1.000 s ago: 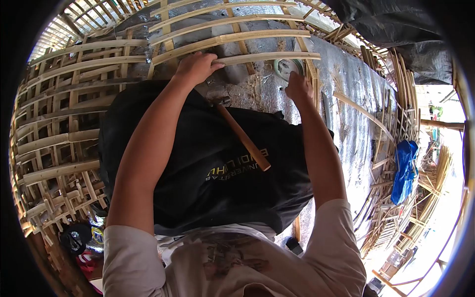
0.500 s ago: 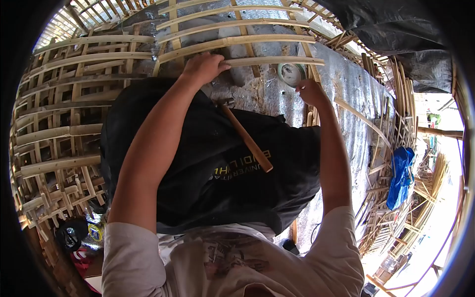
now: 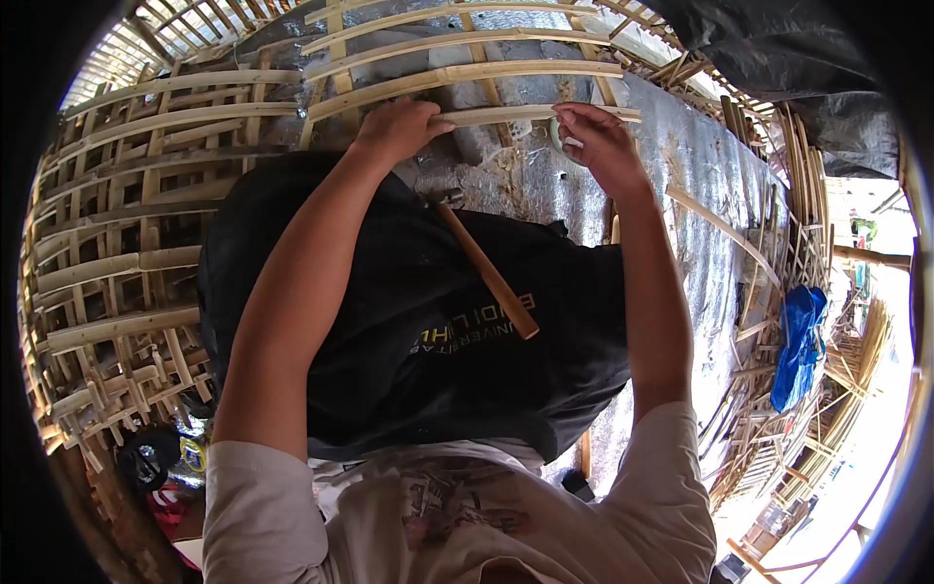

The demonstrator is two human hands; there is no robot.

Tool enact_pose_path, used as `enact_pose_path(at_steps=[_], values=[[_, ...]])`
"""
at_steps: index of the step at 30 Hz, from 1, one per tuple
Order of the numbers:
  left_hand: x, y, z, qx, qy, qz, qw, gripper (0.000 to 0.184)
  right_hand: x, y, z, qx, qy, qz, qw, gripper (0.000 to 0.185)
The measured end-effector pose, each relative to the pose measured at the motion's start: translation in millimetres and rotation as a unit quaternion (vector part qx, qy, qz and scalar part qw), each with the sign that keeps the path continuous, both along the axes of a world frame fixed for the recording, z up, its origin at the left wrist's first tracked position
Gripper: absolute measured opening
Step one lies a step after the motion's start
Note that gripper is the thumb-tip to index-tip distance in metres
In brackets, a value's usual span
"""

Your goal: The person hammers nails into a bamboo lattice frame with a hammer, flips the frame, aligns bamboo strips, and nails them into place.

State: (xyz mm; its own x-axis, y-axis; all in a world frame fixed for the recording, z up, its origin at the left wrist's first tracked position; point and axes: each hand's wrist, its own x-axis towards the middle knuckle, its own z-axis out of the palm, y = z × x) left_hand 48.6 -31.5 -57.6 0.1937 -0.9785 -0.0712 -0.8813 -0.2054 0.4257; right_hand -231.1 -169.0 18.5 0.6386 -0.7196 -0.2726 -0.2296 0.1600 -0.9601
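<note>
My left hand [image 3: 397, 132] has its fingers wrapped over the nearest bamboo slat [image 3: 496, 115], which curves across crosspieces of a lattice. Toward the right end of that slat is my right hand [image 3: 596, 139], fingertips pinched together at its edge; whatever they hold is too small to make out. A round green-rimmed container [image 3: 556, 136] lies just beneath the right hand, partly hidden by it. Across the black cloth [image 3: 389, 321] on my lap rests a hammer [image 3: 489, 274], its wooden handle slanting toward me and its head near the slats.
Woven bamboo lattice [image 3: 117, 263] fills the left side. A loose curved strip [image 3: 715, 219] lies on the silvery sheet [image 3: 705, 292] at right. Beyond it are a blue bag [image 3: 798, 346] and bamboo bundles. Black plastic [image 3: 778, 58] hangs at the upper right.
My right hand has moved up from beside the round container to the slat, now covering part of the container. My left hand stays on the slat.
</note>
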Motion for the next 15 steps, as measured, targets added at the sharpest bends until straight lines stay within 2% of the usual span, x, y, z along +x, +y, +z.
enact_pose_path(at_steps=[5, 11, 14, 15], values=[[-1, 1, 5, 0.0, -0.002, -0.005, 1.0, 0.045, 21, 0, -9, 0.019, -0.039, -0.063, 0.997, 0.027], [-1, 1, 6, -0.022, 0.009, -0.01, 1.0, 0.042, 25, -5, -38, 0.004, -0.021, -0.079, 0.997, 0.026], [-3, 2, 4, -0.03, 0.013, -0.007, 0.999, 0.042, 17, 1, -38, -0.045, 0.068, -0.033, 0.996, 0.03], [-3, 2, 6, -0.028, 0.016, -0.008, 0.999, 0.042, 14, 4, -39, -0.027, 0.103, -0.022, 0.994, 0.033]])
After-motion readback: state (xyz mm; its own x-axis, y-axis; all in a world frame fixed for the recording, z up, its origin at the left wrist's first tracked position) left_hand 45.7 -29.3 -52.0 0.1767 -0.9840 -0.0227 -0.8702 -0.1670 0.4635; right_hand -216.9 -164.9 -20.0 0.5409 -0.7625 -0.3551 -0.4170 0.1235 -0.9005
